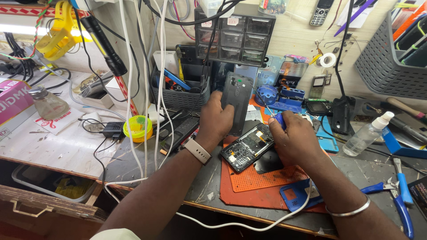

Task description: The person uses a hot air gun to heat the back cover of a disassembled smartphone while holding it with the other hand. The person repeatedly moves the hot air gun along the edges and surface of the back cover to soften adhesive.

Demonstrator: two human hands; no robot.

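Left hand (216, 116) grip wrapped around a dark phone back cover (238, 100), holding it upright above the worktop (133, 160), toward its far edge; the cover rises from the fingers. Right hand (296, 140) grip pinched on a blue-handled screwdriver (278, 118), thin shaft pointing up and left. Opened phone (249, 146) lies tilted on the orange mat (258, 182) near the worktop's front edge, between both hands, touching the right hand's underside. Blue pliers (400, 195) lie well apart at the right edge.
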